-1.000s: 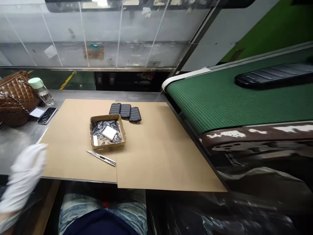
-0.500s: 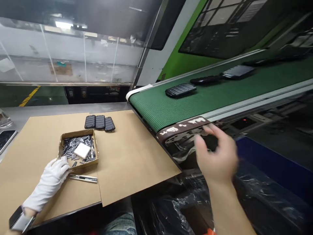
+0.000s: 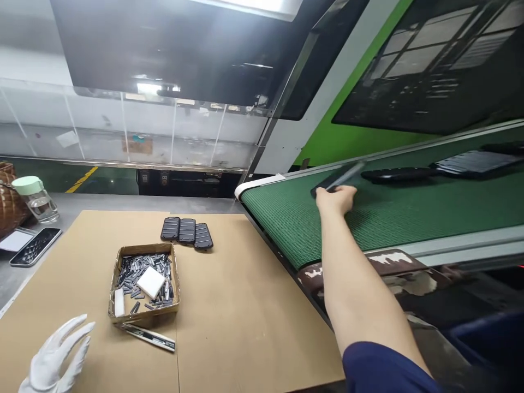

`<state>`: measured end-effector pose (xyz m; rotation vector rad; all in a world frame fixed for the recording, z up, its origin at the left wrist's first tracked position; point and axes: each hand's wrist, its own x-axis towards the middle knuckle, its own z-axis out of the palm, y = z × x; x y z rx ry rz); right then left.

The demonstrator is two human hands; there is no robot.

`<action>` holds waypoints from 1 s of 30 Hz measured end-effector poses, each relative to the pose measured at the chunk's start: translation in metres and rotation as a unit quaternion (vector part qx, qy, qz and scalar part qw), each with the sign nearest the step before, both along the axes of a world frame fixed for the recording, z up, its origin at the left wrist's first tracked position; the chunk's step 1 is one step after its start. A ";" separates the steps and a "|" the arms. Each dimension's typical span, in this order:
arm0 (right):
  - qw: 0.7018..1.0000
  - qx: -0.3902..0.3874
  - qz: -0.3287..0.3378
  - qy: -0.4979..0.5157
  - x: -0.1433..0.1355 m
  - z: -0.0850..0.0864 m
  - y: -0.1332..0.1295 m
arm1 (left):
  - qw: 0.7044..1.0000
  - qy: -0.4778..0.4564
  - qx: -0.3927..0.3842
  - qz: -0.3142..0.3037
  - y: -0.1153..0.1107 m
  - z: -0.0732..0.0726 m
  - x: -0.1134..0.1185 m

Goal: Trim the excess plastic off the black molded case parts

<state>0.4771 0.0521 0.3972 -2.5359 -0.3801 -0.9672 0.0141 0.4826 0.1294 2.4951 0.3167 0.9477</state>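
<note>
Along bench point(image 3: 208, 206) and green belt point(image 3: 282, 213), clamped right fingers point(image 3: 347, 191) on tilted black panel point(image 3: 333, 180) over belt, held gloved left fingers point(image 3: 65, 329) apart near box point(image 3: 145, 315), perhaps risked dropping panel through uneven grip.

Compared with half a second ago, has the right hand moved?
Yes: the right hand moved forward, from outside the green belt to over it.

R hand point(image 3: 336, 202) is gripping a blurred blk part point(image 3: 336, 180), tilted, over grn conveyor belt point(image 3: 282, 224); other blk pcs point(image 3: 475, 164) are lying farther along. Gloved L hand point(image 3: 57, 355), fingers spread, is staying empty nr cardboard box point(image 3: 143, 315) holding sm. bits point(image 3: 133, 273). Util. knife point(image 3: 150, 337) is lying in front, 3 panels point(image 3: 187, 231) behind.
</note>
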 end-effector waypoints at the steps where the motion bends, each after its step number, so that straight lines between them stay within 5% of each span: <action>1: 1.000 0.008 0.021 0.009 -0.003 0.000 0.011 | 0.993 0.012 -0.117 -0.006 -0.005 0.002 0.001; 3: 0.996 0.025 0.074 0.036 -0.019 -0.004 0.041 | 0.922 0.039 -0.382 -0.048 -0.026 0.013 0.013; 4: 0.992 0.021 0.115 0.049 -0.035 -0.010 0.059 | 0.842 0.051 -0.529 -0.095 -0.041 0.021 0.022; 6: 0.971 -0.004 0.225 0.077 -0.082 -0.030 0.096 | 0.775 0.062 -0.607 -0.164 -0.073 0.040 0.042; 8: 0.925 -0.046 0.360 0.116 -0.142 -0.055 0.128 | 0.562 0.133 -0.774 -0.261 -0.101 0.053 0.059; 9: 0.848 -0.098 0.495 0.160 -0.172 -0.068 0.140 | 0.456 0.157 -0.815 -0.320 -0.111 0.056 0.063; 10: 0.761 -0.149 0.600 0.198 -0.200 -0.081 0.148 | 0.382 0.170 -0.834 -0.361 -0.117 0.056 0.065; 12: 0.653 -0.193 0.696 0.226 -0.243 -0.106 0.158 | 0.282 0.216 -0.840 -0.411 -0.124 0.054 0.057; 13: 0.635 -0.193 0.711 0.234 -0.259 -0.118 0.160 | 0.261 0.207 -0.850 -0.408 -0.125 0.052 0.050; 15: 0.670 -0.132 0.688 0.246 -0.281 -0.146 0.164 | 0.267 0.120 -0.884 -0.365 -0.123 0.051 0.036; 18: 0.734 0.044 0.592 0.330 -0.312 -0.187 0.173 | 0.329 -0.049 -0.901 -0.279 -0.114 0.056 0.025; 21: 0.660 0.186 0.545 0.482 -0.351 -0.213 0.189 | 0.381 -0.137 -0.889 -0.213 -0.105 0.064 0.026; 24: 0.594 0.287 0.517 0.545 -0.383 -0.218 0.210 | 0.427 -0.164 -0.874 -0.163 -0.102 0.076 0.027; 27: 0.586 0.344 0.500 0.536 -0.396 -0.215 0.225 | 0.477 -0.144 -0.854 -0.150 -0.104 0.082 0.020; 30: 0.601 0.374 0.468 0.529 -0.398 -0.215 0.231 | 0.570 -0.161 -0.799 -0.106 -0.105 0.070 0.007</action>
